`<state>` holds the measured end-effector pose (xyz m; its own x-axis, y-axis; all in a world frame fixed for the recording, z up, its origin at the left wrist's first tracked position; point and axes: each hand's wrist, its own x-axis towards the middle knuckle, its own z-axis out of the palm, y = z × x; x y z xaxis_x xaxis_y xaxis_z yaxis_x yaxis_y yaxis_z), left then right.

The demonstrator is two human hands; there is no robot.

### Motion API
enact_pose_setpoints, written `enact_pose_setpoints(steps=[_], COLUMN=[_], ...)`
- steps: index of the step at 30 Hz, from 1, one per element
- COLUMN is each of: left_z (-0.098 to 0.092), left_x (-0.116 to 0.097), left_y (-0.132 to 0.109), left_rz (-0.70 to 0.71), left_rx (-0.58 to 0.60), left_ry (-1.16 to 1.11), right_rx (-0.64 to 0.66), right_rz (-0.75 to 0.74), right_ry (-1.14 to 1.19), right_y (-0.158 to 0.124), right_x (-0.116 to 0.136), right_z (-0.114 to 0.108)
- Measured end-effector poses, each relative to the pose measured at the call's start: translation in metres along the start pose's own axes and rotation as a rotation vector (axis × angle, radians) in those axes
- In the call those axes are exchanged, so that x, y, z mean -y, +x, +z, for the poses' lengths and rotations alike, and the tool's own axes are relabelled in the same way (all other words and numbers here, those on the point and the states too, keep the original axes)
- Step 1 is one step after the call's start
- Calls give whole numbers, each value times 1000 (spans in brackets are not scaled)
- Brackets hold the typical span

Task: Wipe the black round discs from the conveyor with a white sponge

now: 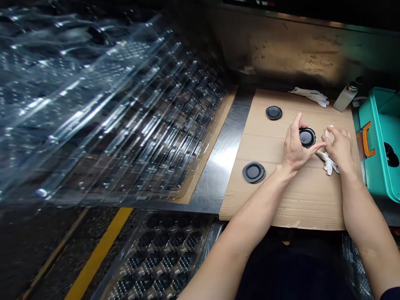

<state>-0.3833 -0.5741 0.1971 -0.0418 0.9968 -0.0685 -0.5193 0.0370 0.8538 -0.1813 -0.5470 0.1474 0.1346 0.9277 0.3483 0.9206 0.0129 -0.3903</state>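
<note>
A round black part [307,137] sits in the left hand [293,146], raised above the cardboard sheet [300,200], its recessed face turned up. The left fingers are half curled around its rim, with the thumb stretched out toward the other hand. The right hand [340,146] is bunched, thumb and fingertips pinching a small pale piece [329,132] (a cloth or pad, perhaps; too little of it shows). Whether the left thumb touches the right hand, I cannot tell.

The step in hand seems to be handling the part, with the pale piece held ready beside it. Any move from here calls for a steady hold on the rim and the left thumb out of the right hand's path.

A white glove [329,162] lies just below the right hand. To the left, two more black pieces lie apart, an upper one [274,113] and a lower one [253,171], the lower near the left forearm; the bare cardboard between them leaves room. Rightward is tighter: a teal bin [378,175] stands close along the sheet's edge. A bottle [345,97] and another glove [311,96] line the far edge. Past a metal strip [223,162] on the left, clear plastic trays [125,125] blur.
</note>
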Motion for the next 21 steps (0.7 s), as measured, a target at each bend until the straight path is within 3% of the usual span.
enact_pose_setpoints(steps=[5, 8, 10, 12, 16, 21], left_z=[-1, -4, -9, -14, -18, -19], left_x=[22, 28, 25, 20, 16, 24], left_y=[18, 31, 36, 38, 37, 37], left_rz=[128, -102, -347, -486, -515, -533], left_rx=[-94, -74, 30, 131, 146, 179], left_ry=[141, -66, -274, -426, -542, -570], right_rx=[-35, -12, 23, 31, 11, 71], right_rz=[-11, -127, -302, -390, -322, -406], right_ry=[284, 430, 396, 286, 97, 67], right_y=[-7, -24, -34, -38, -35, -42], right_x=[26, 62, 82, 91, 88, 94], right_z=[-1, 2, 6, 10, 9, 6])
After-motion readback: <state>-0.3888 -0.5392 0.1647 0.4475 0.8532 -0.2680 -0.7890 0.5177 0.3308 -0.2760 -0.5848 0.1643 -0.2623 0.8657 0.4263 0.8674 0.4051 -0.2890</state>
